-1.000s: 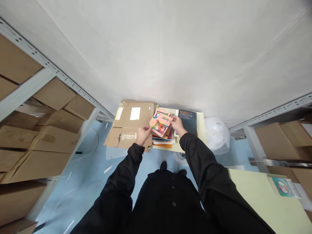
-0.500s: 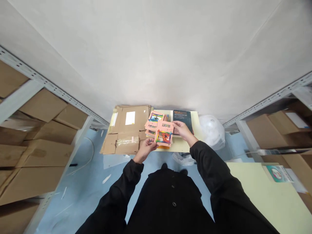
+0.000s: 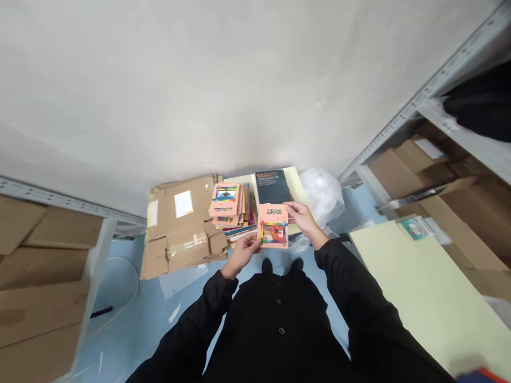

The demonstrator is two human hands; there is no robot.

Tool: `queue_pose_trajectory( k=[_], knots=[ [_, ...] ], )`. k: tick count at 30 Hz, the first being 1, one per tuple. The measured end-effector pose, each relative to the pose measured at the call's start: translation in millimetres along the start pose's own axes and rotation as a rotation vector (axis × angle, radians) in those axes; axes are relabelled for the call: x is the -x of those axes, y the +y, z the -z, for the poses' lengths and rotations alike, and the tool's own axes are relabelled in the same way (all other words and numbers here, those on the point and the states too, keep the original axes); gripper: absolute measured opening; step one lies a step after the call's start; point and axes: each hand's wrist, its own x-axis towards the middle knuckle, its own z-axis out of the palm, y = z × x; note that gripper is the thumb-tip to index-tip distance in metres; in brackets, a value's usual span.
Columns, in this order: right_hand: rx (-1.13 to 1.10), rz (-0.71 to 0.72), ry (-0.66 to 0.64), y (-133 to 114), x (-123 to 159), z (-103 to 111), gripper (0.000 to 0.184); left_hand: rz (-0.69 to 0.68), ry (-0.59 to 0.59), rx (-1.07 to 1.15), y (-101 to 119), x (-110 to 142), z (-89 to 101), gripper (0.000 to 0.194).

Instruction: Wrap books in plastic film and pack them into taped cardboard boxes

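Observation:
Between my two hands is a thin pink booklet [image 3: 273,227] with a colourful framed picture on its cover. My left hand [image 3: 241,252] pinches its lower left corner. At the upper right corner, my right hand [image 3: 302,217] grips it with thumb and fingers. To the left of the booklet stands a stack of books, topped by similar pink booklets [image 3: 225,199]. Behind it, a dark book [image 3: 275,187] lies flat on the pale yellow table [image 3: 294,183].
Flattened cardboard boxes [image 3: 181,218] lie left of the stack. A white plastic bag [image 3: 321,196] sits at the table's right end. Another pale yellow table [image 3: 415,282] is on my right, with a green-and-white book [image 3: 415,227] at its far edge. Shelves with cartons [image 3: 43,266] flank both sides.
My view has turned to the right, so the stack now appears further left. The held booklet is clear of the stack, nearer the second table. Both hands have kept their grip.

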Motion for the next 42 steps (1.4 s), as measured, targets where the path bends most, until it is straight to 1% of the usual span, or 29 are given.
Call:
queue_pose_trajectory(
  k=[3,6,9,13,16,18,25,28,30,32,35,38,42],
  knots=[
    [-0.039,-0.009,0.102,8,21,28,0.032,0.032,-0.081,-0.07,0,-9,-19.5,0.047],
    [-0.099,-0.033,0.24,17,47,59,0.032,0.054,-0.195,-0.158,2,-18,-46.4,0.041],
    [-0.163,-0.042,0.387,25,78,92,0.034,0.069,-0.332,-0.23,3,-27,-79.5,0.038],
    [-0.242,-0.005,0.552,32,121,139,0.037,0.052,-0.482,-0.312,0,-36,-131.0,0.036],
    [-0.292,0.03,0.652,37,155,177,0.037,0.04,-0.583,-0.348,-6,-40,-176.1,0.038],
    [-0.319,0.05,0.71,41,179,204,0.038,0.037,-0.632,-0.363,-13,-40,-210.1,0.038],
    [-0.365,0.067,0.88,60,262,308,0.039,0.043,-0.718,-0.443,-44,-28,-339.5,0.038],
    [-0.398,0.078,0.933,68,287,348,0.04,0.091,-0.744,-0.455,-57,-23,-386.3,0.041],
    [-0.434,0.089,0.964,73,301,370,0.04,0.149,-0.746,-0.443,-64,-19,-411.6,0.043],
    [-0.468,0.1,0.988,76,312,386,0.039,0.213,-0.74,-0.423,-70,-15,-432.1,0.045],
    [-0.492,0.107,1.024,79,325,403,0.038,0.289,-0.722,-0.408,-79,-13,-455.0,0.049],
    [-0.507,0.102,1.046,83,334,414,0.036,0.332,-0.703,-0.398,-86,-15,-470.5,0.051],
    [-0.535,0.102,1.05,88,341,422,0.035,0.368,-0.72,-0.384,-92,-22,-482.8,0.05]
  ],
)
